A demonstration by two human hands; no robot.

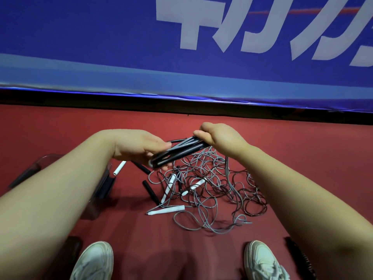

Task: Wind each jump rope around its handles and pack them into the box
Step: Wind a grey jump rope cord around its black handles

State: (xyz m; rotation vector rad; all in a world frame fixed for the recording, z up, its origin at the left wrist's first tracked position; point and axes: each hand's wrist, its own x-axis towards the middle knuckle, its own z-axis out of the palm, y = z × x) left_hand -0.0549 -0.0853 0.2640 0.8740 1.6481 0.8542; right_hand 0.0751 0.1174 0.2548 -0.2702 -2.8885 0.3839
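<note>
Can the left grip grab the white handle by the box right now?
Probably not yet: the left grip is busy holding the bundle. The white handle lies uncovered close by, so once freed, likely yes.

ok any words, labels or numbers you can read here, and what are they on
Blue banner: large white characters, cut off by the picture's top and right edges, so not readable whole.
Black handles, white shoes: no text shows.
</note>
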